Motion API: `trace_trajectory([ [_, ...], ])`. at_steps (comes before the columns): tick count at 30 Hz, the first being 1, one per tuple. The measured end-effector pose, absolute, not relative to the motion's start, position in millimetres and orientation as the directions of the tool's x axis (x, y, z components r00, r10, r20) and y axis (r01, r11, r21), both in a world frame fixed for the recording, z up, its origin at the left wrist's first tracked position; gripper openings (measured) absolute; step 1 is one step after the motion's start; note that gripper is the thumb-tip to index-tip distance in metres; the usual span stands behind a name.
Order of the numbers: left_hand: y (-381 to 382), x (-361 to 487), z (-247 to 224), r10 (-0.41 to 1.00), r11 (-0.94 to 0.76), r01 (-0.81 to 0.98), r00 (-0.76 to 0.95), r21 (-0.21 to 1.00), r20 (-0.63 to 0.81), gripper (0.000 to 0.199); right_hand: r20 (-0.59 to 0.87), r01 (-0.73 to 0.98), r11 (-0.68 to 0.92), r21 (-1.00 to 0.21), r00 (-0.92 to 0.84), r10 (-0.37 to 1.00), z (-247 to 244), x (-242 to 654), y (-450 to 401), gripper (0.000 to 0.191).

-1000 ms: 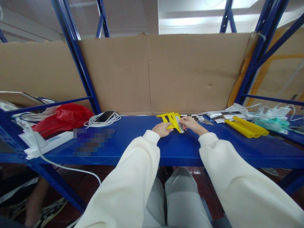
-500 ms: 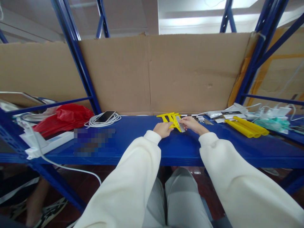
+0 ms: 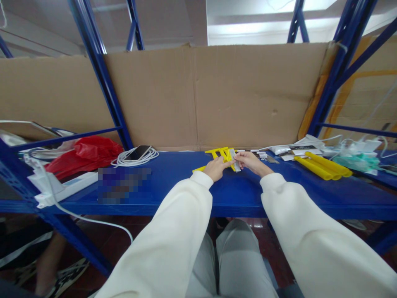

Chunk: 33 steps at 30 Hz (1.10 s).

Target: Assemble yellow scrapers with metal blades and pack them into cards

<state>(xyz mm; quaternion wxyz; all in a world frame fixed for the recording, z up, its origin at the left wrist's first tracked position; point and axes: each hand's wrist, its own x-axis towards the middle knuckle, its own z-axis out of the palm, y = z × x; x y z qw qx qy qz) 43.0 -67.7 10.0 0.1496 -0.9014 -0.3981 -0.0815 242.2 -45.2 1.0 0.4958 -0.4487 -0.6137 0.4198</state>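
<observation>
My left hand [image 3: 215, 169] is closed round a yellow plastic tool, whose handle end sticks out to the left of the hand. My right hand [image 3: 250, 162] pinches a small grey metal blade [image 3: 236, 160] at the tool's head, just right of my left fingertips. Behind my hands, more yellow tools [image 3: 218, 152] lie on the blue shelf. Small black and white pieces [image 3: 262, 155] lie behind my right hand.
Yellow tubes [image 3: 322, 166] and white packets [image 3: 305, 148] lie to the right. On the left are a phone [image 3: 139, 152] on a coiled white cable [image 3: 119, 160], a red bag [image 3: 88, 153] and a white power strip [image 3: 72, 186]. Cardboard [image 3: 155, 95] stands behind.
The yellow tool in my left hand has turned, and its handle now shows to the left of the hand. My left hand has tilted, with fingers reaching towards the blade.
</observation>
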Motion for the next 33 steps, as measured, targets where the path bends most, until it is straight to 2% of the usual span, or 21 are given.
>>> trace_trajectory([
  [5, -66, 42, 11, 0.742, -0.603, 0.791, 0.604, -0.104, 0.291, 0.068, 0.191, 0.064, 0.198, -0.978, -0.104, 0.976, 4, 240, -48, 0.024],
  [13, -69, 40, 14, 0.771, -0.584, 0.811, 0.562, -0.018, 0.300, 0.069, 0.112, 0.117, 0.144, -0.983, -0.250, 0.962, 1, 242, -49, 0.030],
  [25, -67, 39, 10, 0.735, -0.604, 0.790, 0.602, -0.100, 0.313, 0.055, 0.174, 0.164, 0.242, -0.956, -0.343, 0.923, -7, 247, -43, 0.039],
  [33, -66, 40, 9, 0.766, -0.564, 0.816, 0.574, -0.128, 0.289, 0.059, 0.146, 0.132, 0.205, -0.970, -0.357, 0.922, -8, 243, -46, 0.038],
])
